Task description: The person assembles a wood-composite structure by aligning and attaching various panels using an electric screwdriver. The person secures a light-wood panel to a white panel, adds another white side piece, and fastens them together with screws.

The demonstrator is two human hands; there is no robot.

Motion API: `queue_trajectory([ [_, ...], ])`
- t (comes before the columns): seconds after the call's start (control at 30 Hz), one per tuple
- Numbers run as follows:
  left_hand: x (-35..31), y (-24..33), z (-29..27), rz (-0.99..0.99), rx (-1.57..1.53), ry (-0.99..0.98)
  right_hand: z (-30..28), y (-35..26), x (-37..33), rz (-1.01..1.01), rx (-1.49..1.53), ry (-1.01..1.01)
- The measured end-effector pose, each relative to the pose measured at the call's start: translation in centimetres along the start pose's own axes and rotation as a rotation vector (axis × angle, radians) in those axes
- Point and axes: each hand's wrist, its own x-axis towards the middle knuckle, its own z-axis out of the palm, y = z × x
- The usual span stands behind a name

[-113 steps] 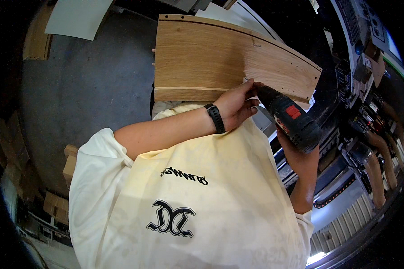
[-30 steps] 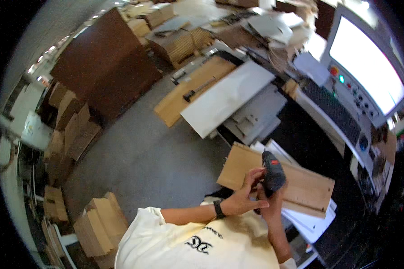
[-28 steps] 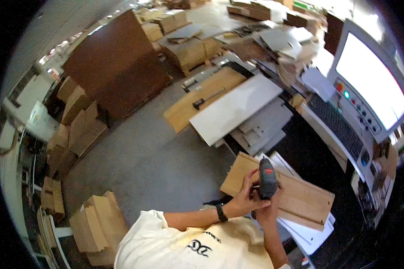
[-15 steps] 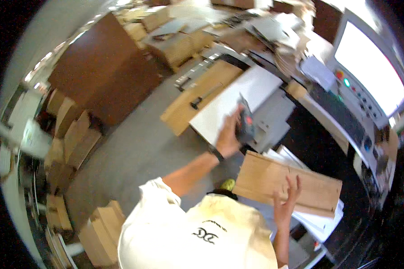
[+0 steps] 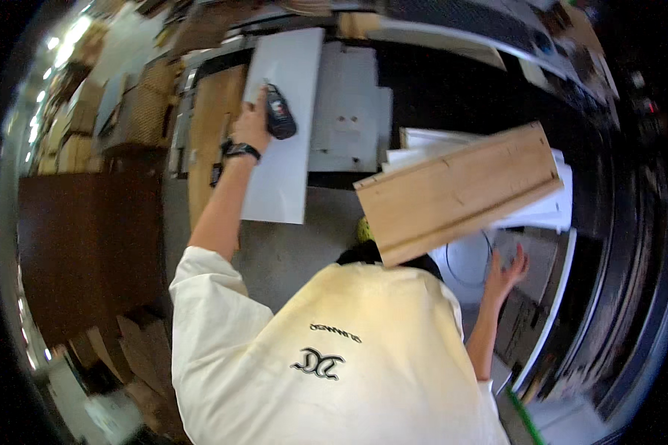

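My left hand (image 5: 252,127), with a black band at the wrist, is closed on a black hand-held power tool (image 5: 280,113) that looks like a cordless drill. Its exact kind is hard to make out. The tool is over a long white board (image 5: 286,170), beside a brown wooden board (image 5: 217,100). On the right, my right hand (image 5: 506,273) is open with nothing in it, fingers apart. It is just below a wood-coloured panel (image 5: 456,189) with a groove along its near edge. That panel lies tilted across a stack of white panels (image 5: 560,196).
A second dark tool (image 5: 216,172) lies by the brown board. The grey machine bed (image 5: 343,111) is right of the white board. A large dark brown panel (image 5: 89,245) stands at the left, with cartons (image 5: 74,133) behind. A thin cable (image 5: 453,271) loops beneath the wood-coloured panel.
The view has turned to the right. My left hand with the tool now appears farther up and left over the white board. My right hand has moved from over the wood-coloured panel to below it.
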Motion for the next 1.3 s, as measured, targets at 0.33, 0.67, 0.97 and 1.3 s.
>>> queue_trajectory([
  [0.33,-2.4,2.2,-2.1,0.126,-0.239,0.055,6.3,-2.0,-0.1,0.239,0.098,-0.039],
  [0.67,-25.6,22.8,5.4,-0.599,-1.528,-0.255,5.0,-1.7,6.4,-0.108,0.035,0.016],
  [0.97,-28.0,27.3,5.9,-0.685,-1.416,-0.246,4.5,4.8,9.1,-0.258,-0.059,-0.009],
  [1.3,-33.7,32.6,6.2,-0.831,-1.511,-0.239,0.9,2.2,5.1,0.873,0.792,-0.559],
])
